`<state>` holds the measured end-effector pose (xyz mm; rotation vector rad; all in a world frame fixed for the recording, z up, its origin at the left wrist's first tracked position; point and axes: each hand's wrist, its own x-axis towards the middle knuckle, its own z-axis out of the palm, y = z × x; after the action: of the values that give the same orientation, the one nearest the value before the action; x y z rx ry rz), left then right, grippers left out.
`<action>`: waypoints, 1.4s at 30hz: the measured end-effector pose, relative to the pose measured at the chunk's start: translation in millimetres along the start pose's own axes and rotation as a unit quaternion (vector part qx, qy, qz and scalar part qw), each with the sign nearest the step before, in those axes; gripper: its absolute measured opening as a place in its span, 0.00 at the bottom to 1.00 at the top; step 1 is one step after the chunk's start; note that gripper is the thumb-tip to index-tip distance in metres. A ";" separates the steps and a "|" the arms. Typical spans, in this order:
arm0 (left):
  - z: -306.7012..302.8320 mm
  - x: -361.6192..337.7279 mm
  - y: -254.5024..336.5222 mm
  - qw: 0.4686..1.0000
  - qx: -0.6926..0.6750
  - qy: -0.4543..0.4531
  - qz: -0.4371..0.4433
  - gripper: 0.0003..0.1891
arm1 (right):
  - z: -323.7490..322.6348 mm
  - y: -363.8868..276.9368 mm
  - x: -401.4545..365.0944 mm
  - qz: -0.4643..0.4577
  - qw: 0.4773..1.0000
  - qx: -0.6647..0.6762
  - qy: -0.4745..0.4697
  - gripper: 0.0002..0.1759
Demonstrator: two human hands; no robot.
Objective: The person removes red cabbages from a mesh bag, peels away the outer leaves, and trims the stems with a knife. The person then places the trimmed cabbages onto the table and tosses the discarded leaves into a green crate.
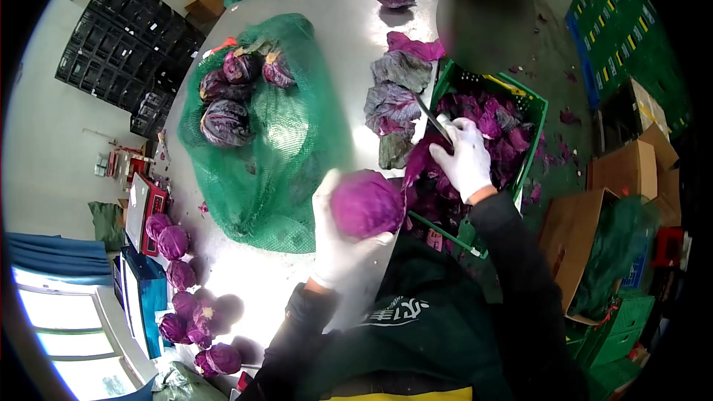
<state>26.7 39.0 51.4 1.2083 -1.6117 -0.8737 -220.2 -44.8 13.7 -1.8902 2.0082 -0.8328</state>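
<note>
My left hand (332, 235), in a white glove, is wrapped round a purple cabbage (368, 204) above the table's near edge. My gloved right hand (466, 153) grips a knife (433, 119), its dark blade pointing up and left. Below that hand hangs a loose purple leaf (420, 163), between the cabbage and the crate. A green crate (536, 130) full of purple leaves stands beneath my right hand. Left of the knife, several dull outer leaves (392, 104) lie on the metal table (349, 37).
A green mesh bag (297, 178) holds several untrimmed cabbages (226, 122). Trimmed cabbages (172, 242) line the table's left side near a red scale (147, 208). Black crates (126, 37) are stacked behind. Cardboard boxes (572, 245) stand at right, and scraps litter the floor.
</note>
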 end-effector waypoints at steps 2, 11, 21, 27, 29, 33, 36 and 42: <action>-0.3 0.0 -4.5 0.981 -0.161 0.039 -0.099 0.59 | 8.8 2.5 -12.3 -0.037 0.996 0.039 0.066 0.35; 6.5 0.2 0.9 0.889 -0.411 0.074 -0.187 0.36 | -7.1 -60.9 -38.7 -0.146 0.882 0.403 -0.196 0.32; 0.6 0.9 4.7 0.851 -0.458 0.050 -0.253 0.36 | -7.1 -60.6 -31.7 -0.124 0.852 0.465 -0.207 0.12; 4.7 3.8 9.7 0.834 -0.478 0.056 -0.272 0.34 | -2.8 -56.9 -34.3 -0.136 0.868 0.454 -0.150 0.08; 4.6 4.7 -4.5 0.788 -0.534 0.080 -0.296 0.32 | -0.7 -52.2 -34.6 -0.132 0.859 0.475 -0.139 0.07; -5.3 12.4 -5.3 0.745 -0.576 0.132 -0.310 0.29 | -38.4 -48.0 -33.9 -0.061 0.872 0.465 -0.136 0.05; -15.7 12.5 -6.9 0.729 -0.596 0.132 -0.310 0.31 | -39.7 -32.5 -17.2 -0.061 0.916 0.395 -0.041 0.06; -10.9 11.4 -17.5 0.713 -0.617 0.129 -0.307 0.27 | -11.8 -59.7 -33.0 -0.241 0.922 0.299 -0.051 0.20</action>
<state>41.4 23.2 42.0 0.7283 -0.0888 -1.6953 -173.5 -9.3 50.5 -1.9895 1.0400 -1.2579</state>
